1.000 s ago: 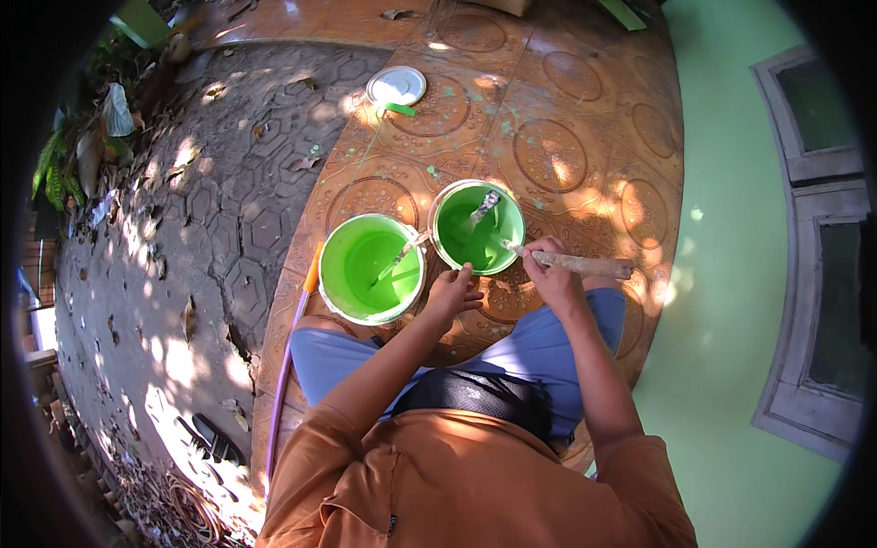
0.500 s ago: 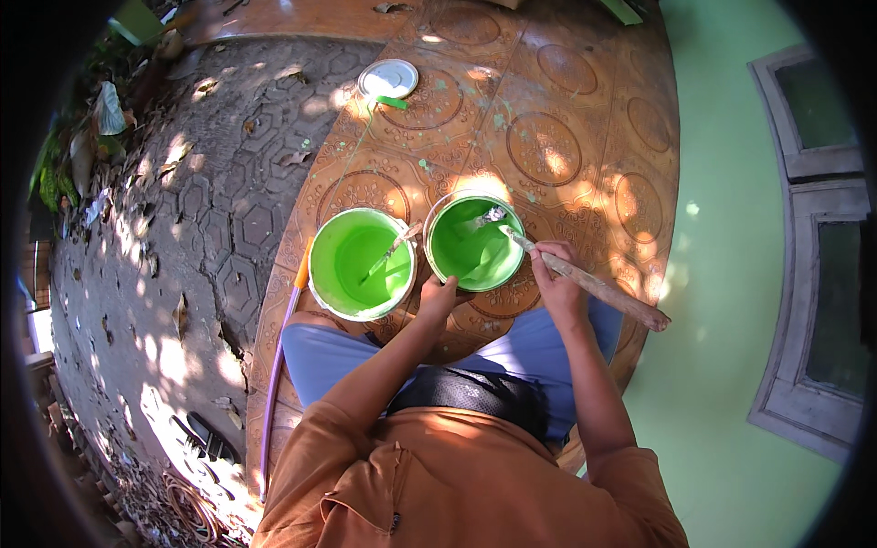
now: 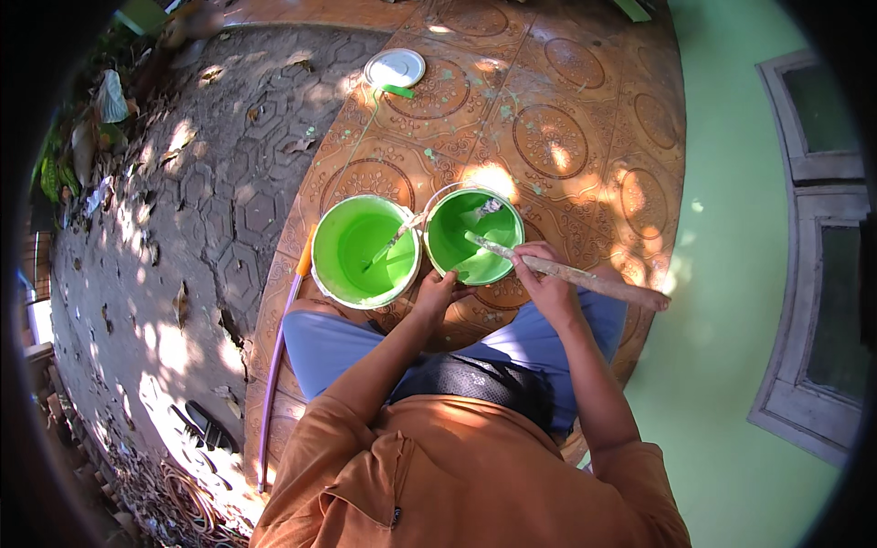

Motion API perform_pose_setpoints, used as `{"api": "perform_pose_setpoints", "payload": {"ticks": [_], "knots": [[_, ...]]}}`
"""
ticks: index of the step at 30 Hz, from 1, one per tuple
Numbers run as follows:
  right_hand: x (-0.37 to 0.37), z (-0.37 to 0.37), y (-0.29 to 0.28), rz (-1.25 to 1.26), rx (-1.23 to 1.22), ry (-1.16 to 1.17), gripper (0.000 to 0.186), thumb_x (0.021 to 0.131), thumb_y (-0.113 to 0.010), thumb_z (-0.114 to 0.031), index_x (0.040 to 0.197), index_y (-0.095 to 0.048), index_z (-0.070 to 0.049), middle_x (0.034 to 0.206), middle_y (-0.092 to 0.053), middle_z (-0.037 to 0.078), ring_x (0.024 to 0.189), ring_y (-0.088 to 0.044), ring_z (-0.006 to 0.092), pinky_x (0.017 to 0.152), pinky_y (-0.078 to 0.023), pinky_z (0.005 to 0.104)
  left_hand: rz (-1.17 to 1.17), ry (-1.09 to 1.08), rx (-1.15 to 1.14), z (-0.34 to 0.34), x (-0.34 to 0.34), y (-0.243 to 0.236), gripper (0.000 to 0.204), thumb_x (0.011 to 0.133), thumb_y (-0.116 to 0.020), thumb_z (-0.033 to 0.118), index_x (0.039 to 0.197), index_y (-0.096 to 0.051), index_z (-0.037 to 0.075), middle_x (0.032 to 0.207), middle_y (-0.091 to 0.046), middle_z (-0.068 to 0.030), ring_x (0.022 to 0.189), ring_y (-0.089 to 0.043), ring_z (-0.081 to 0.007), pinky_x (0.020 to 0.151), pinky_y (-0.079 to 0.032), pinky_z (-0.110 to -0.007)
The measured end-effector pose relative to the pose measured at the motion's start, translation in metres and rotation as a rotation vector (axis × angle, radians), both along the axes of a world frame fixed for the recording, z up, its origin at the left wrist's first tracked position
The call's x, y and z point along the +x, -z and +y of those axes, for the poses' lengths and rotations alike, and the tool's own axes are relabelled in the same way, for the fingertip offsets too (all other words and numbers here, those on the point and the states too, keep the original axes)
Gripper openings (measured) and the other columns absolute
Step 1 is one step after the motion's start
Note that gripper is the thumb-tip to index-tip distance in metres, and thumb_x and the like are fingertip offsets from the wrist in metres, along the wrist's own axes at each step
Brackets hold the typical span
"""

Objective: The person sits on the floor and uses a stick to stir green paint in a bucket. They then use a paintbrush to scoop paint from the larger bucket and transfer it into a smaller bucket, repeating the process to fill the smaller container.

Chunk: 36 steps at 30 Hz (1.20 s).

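Two paint buckets stand side by side before my crossed legs. My left hand [image 3: 438, 293] is closed on the near left rim of the right bucket [image 3: 522, 239], thumb at the edge and the other fingers mostly hidden. My right hand [image 3: 548, 281] grips a wooden stick [image 3: 598, 283], its paint-coated tip over the green paint [image 3: 484, 266] inside that bucket; whether it touches the paint is hard to tell. A paint-smeared brush-like tool [image 3: 488, 208] rests at the bucket's far inner side. In the left bucket [image 3: 318, 265], a paint-smeared stick [image 3: 395, 243] leans against the right rim, above lighter green paint [image 3: 358, 247].
A white lid [image 3: 395, 67] lies farther off on the patterned brown tiles [image 3: 585, 119], by a green strip [image 3: 397, 91]. Left of my knee runs an orange-and-purple pole [image 3: 276, 384]. Sandals [image 3: 208, 426] sit on the paving. A green wall [image 3: 703, 365] with windows rises at right.
The stick's tip has swung left, farther inside the right bucket, and its outer end has risen slightly in view. My right hand has shifted a little left. My left hand keeps its hold.
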State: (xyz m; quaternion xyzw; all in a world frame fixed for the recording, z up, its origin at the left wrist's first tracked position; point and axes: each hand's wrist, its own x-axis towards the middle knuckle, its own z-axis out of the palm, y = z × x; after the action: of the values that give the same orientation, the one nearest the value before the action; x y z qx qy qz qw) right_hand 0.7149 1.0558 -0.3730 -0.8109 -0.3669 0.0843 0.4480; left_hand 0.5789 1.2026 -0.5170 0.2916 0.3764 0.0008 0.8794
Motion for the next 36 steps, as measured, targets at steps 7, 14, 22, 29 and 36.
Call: {"api": "perform_pose_setpoints", "payload": {"ticks": [7, 14, 22, 29, 36], "knots": [[0.001, -0.009, -0.012, 0.061, -0.127, 0.068, 0.009, 0.091, -0.067, -0.011, 0.094, -0.064, -0.004, 0.088, -0.063, 0.01, 0.073, -0.063, 0.0235, 0.064, -0.051, 0.0351, 0.046, 0.032, 0.052, -0.003, 0.0, -0.013, 0.035, 0.103, -0.045, 0.011, 0.131, -0.043, -0.009, 0.13, -0.053, -0.0201, 0.11, -0.064, -0.0324, 0.092, -0.06, -0.04], [0.0, -0.001, -0.016, 0.017, -0.157, 0.084, 0.009, 0.09, -0.068, -0.011, 0.093, -0.063, -0.004, 0.088, -0.062, 0.01, 0.07, -0.062, 0.0222, 0.064, -0.051, 0.034, 0.025, 0.032, 0.068, -0.002, 0.001, -0.012, 0.036, 0.103, -0.044, 0.01, 0.133, -0.041, -0.01, 0.13, -0.052, -0.0211, 0.111, -0.063, -0.0321, 0.092, -0.06, -0.039], [0.002, -0.003, -0.018, -0.235, -0.064, 0.074, 0.008, 0.09, -0.068, -0.009, 0.094, -0.064, -0.004, 0.087, -0.063, 0.008, 0.069, -0.061, 0.0205, 0.065, -0.051, 0.0323, 0.029, 0.063, 0.145, -0.01, 0.008, -0.011, 0.032, 0.103, -0.045, 0.01, 0.129, -0.045, -0.01, 0.124, -0.056, -0.0226, 0.104, -0.066, -0.0323, 0.087, -0.063, -0.038], [0.002, -0.012, -0.029, 0.001, -0.158, 0.212, 0.008, 0.089, -0.07, -0.009, 0.092, -0.066, -0.002, 0.084, -0.063, 0.007, 0.066, -0.057, 0.016, 0.063, -0.048, 0.0308, 0.072, 0.047, 0.164, -0.019, 0.02, -0.002, 0.027, 0.102, -0.049, 0.008, 0.124, -0.05, -0.007, 0.118, -0.061, -0.0206, 0.094, -0.07, -0.029, 0.073, -0.066, -0.034], [0.009, -0.017, -0.022, 0.001, -0.156, 0.217, 0.012, 0.09, -0.071, -0.013, 0.092, -0.068, -0.002, 0.081, -0.062, 0.006, 0.065, -0.056, 0.0122, 0.058, -0.045, 0.0275, 0.089, 0.084, 0.128, -0.009, 0.034, -0.01, 0.028, 0.101, -0.052, 0.012, 0.121, -0.05, -0.008, 0.112, -0.063, -0.0211, 0.086, -0.072, -0.0292, 0.068, -0.066, -0.035]]}}
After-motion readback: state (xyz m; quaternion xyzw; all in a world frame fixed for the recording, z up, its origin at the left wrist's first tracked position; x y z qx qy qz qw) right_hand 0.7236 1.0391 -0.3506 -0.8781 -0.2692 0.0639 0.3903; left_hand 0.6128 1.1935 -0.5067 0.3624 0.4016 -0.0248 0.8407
